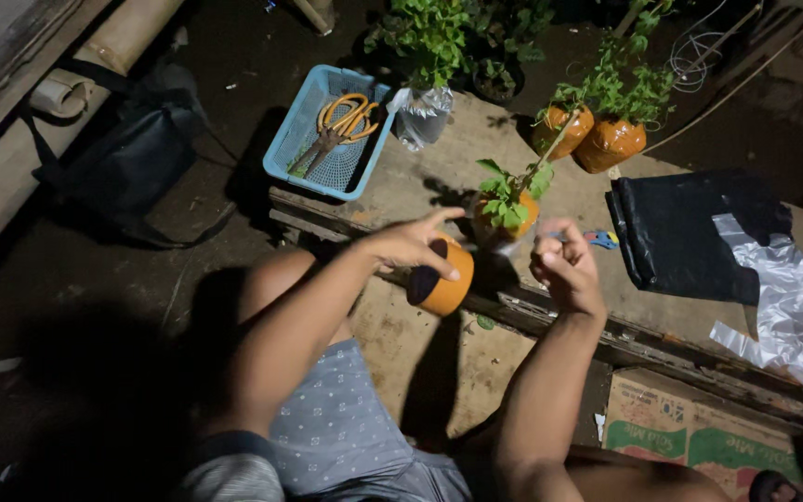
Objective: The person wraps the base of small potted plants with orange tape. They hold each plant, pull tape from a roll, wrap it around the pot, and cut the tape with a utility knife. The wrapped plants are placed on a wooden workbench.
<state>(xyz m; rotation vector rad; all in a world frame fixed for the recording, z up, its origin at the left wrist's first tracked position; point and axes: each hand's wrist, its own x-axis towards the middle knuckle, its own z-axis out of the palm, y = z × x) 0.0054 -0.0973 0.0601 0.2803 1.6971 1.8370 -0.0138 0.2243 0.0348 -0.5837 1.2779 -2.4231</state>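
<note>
1. Orange roll (445, 279) with a dark hollow core sat in the left hand (411, 246), fingers wrapped over its top, tilted just above the table (439, 177) edge.
2. Right hand (564, 265) was closed narrow, pinching something too small to tell, level with the roll as if drawing from it.
3. Seedling (508, 200) in an orange-wrapped bag stood between both hands, close for working.
4. Blue basket (327, 135) held orange-handled scissors (346, 121), set aside at the corner.
5. Black plastic sheet (680, 232) and clear plastic (792, 297) lay flat to the right.
6. Cardboard box (699, 437), brown with green and red print, sat below on the floor.
</note>
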